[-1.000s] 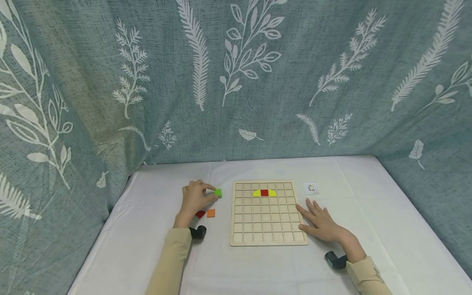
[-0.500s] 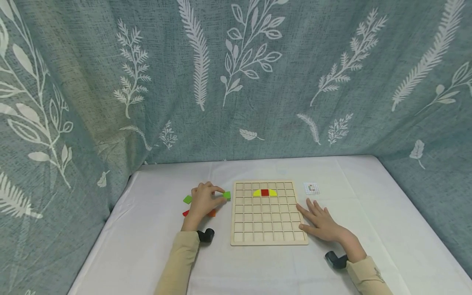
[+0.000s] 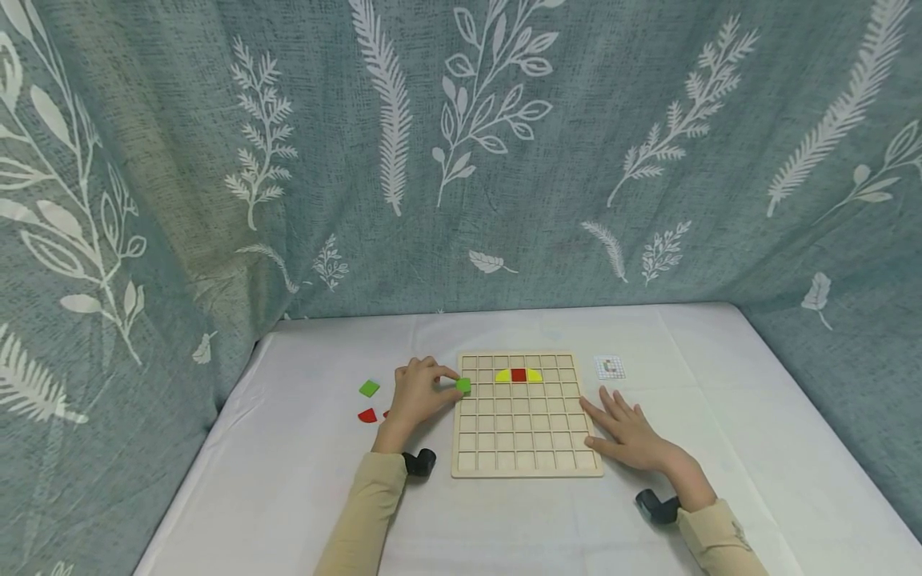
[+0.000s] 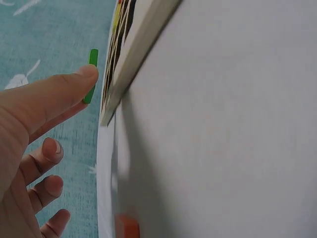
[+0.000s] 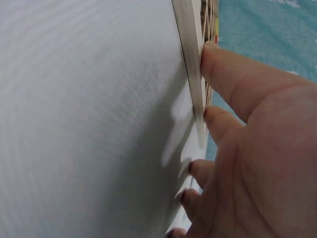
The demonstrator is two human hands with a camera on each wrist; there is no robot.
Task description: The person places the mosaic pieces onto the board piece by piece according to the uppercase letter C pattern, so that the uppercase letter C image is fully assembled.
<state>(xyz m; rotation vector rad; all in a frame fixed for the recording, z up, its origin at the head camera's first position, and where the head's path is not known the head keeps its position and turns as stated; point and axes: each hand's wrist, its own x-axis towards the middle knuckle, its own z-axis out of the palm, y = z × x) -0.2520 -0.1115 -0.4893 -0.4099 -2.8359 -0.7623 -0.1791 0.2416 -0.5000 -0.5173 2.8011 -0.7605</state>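
My left hand [image 3: 418,394] pinches a green square tile [image 3: 463,386] between thumb and forefinger, over the left edge of the wooden grid board [image 3: 453,448]. Seen edge-on in the left wrist view, the pinched green tile [image 4: 93,57] is raised off the board; the other fingers curl loosely. Spread fingers of my right hand [image 3: 627,436] touch the board's right edge, with thumb and forefinger on its rim [image 5: 194,64] in the right wrist view. In the board's second row, a red square [image 3: 519,375] lies between two yellow rounded pieces [image 3: 503,377].
Left of the left hand lie another green tile [image 3: 370,388] and a red rounded-edge piece [image 3: 367,416]. A second red piece is mostly hidden by that hand. An orange piece [image 4: 130,228] shows in the left wrist view. A small printed grid card [image 3: 610,367] lies right of the board.
My left hand has carried the green tile rightward from the table to over the board's left edge, uncovering the loose green and red pieces. The right hand stays in place.
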